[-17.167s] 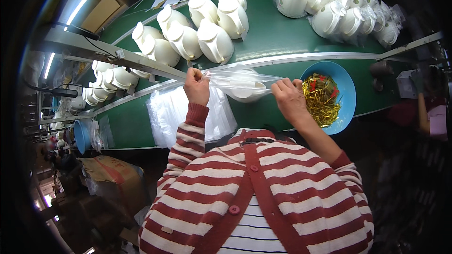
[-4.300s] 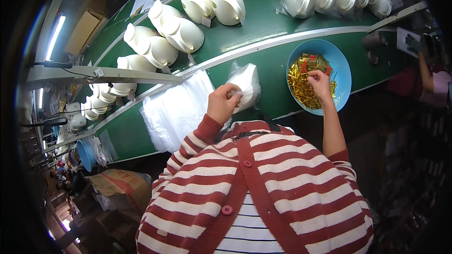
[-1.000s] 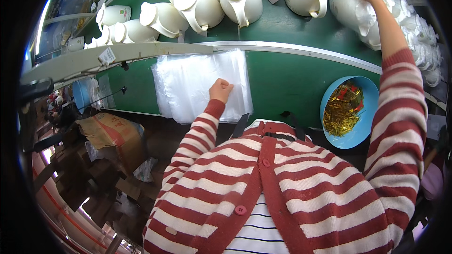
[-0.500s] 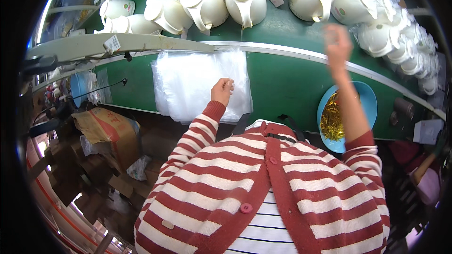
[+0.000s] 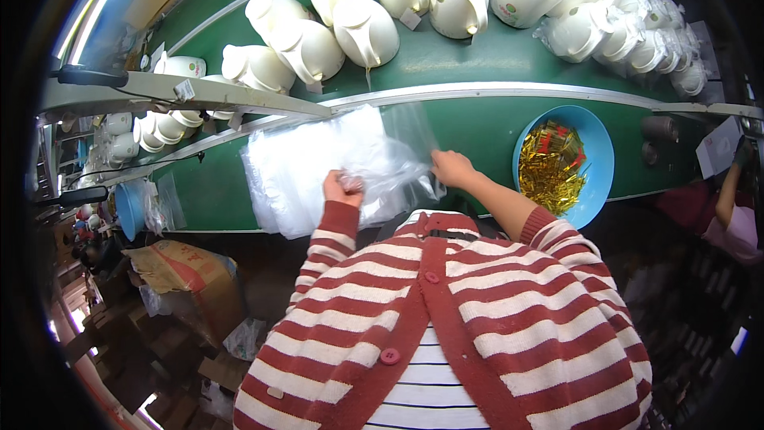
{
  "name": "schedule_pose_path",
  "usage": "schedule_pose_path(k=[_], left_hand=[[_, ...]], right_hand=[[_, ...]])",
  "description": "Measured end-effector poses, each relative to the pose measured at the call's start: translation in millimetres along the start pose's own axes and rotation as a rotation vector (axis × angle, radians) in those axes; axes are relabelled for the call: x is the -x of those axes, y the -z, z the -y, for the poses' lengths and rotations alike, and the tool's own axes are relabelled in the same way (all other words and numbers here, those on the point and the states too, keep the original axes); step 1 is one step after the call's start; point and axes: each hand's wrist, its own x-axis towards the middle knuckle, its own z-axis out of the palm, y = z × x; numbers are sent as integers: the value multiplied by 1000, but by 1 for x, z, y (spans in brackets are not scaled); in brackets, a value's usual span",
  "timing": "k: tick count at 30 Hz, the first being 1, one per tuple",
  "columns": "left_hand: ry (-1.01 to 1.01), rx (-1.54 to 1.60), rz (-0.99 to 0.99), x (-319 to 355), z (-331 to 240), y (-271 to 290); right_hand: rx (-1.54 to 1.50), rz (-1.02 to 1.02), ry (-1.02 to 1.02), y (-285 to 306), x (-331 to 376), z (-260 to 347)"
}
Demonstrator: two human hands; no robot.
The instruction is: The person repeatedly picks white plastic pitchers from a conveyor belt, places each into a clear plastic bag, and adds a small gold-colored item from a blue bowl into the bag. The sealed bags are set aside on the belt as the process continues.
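Observation:
A stack of clear plastic bags (image 5: 294, 167) lies on the green bench in front of me. My right hand (image 5: 452, 169) pinches the edge of a clear plastic bag (image 5: 410, 131), which is lifted and spread off the right side of the stack. Over the stack's near part my left hand (image 5: 344, 189) is closed, its fingers curled; whatever is inside them is hidden. Crumpled film lies between the two hands. Beyond the rail stand several white kettle-shaped jugs (image 5: 364, 32) with spouts and handles, unwrapped.
To the right sits a blue basin (image 5: 601, 163) of gold twist ties (image 5: 549, 175). Jugs wrapped in clear film (image 5: 577, 32) line the far right. A metal rail (image 5: 477, 94) crosses the bench, and a grey beam (image 5: 231, 97) juts in from the left. A cardboard box (image 5: 191, 287) stands lower left.
My right hand has come back from near the jugs to the bags and gripped one, lifting its edge. My left hand remains closed over the stack. The view has shifted.

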Motion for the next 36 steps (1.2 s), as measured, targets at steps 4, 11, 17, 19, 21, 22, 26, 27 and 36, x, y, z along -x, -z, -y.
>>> schedule_pose_path(k=[4, 11, 17, 19, 21, 22, 26, 27, 36], left_hand=[[-125, -304, 130, 21, -44, -28], [-324, -1054, 222, -8, 2, -53], [-308, -1186, -65, -53, 40, -92], [-48, -982, -239, -66, 38, -98], [-62, -758, -279, -84, 47, -98], [-70, -650, -298, -92, 51, -98], [-49, -538, -245, -106, 67, -116], [-20, -596, -180, -108, 66, -120], [74, -466, -108, -65, 8, -93]], right_hand=[[381, 485, 34, 53, 2, -30], [84, -1057, -70, 329, -130, 20], [-156, -748, -127, 356, -162, -17], [-180, -737, -51, 333, -121, -10], [-339, -819, -45, 297, -56, -9], [-485, -872, -53, 274, -31, -16], [-1337, -572, -81, 190, 81, -10], [-1458, -505, -64, 166, 97, -10], [-1525, -127, 15, 40, 88, 16]])
